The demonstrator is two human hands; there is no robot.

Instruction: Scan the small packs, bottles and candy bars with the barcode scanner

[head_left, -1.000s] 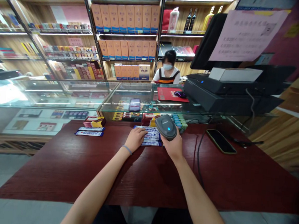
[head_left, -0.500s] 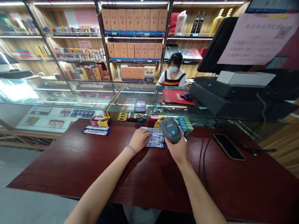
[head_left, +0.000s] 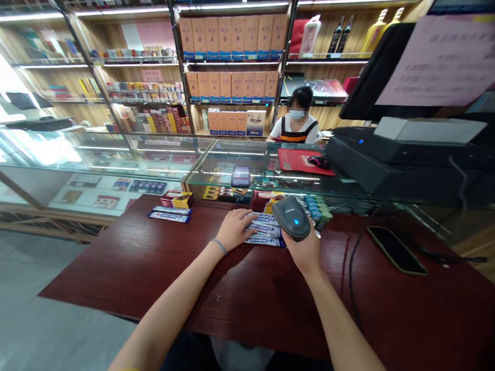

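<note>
My right hand point(head_left: 306, 252) grips a dark grey barcode scanner point(head_left: 291, 216), whose blue light is lit. The scanner is held over the right ends of several blue-and-white stick packets point(head_left: 265, 229), lying side by side on the dark red wooden table point(head_left: 151, 280). At their left ends rests my left hand point(head_left: 236, 228), fingers spread and touching the packets. It wears a thin grey-blue band at the wrist. Just behind the packets, small red-and-yellow boxes point(head_left: 265, 199) are partly hidden by the scanner.
More blue-and-white packets point(head_left: 170, 213) lie at the left by stacked red-and-yellow boxes point(head_left: 177, 198). A phone point(head_left: 397, 250) and the scanner's cable point(head_left: 352, 268) are at the right. Behind stand a glass counter point(head_left: 228, 157), a monitor point(head_left: 378, 70) and a seated person point(head_left: 295, 127).
The whole view has shifted, so things appear farther right. My left hand's fingers look more spread over the packets. The scanner stays in my right hand above them.
</note>
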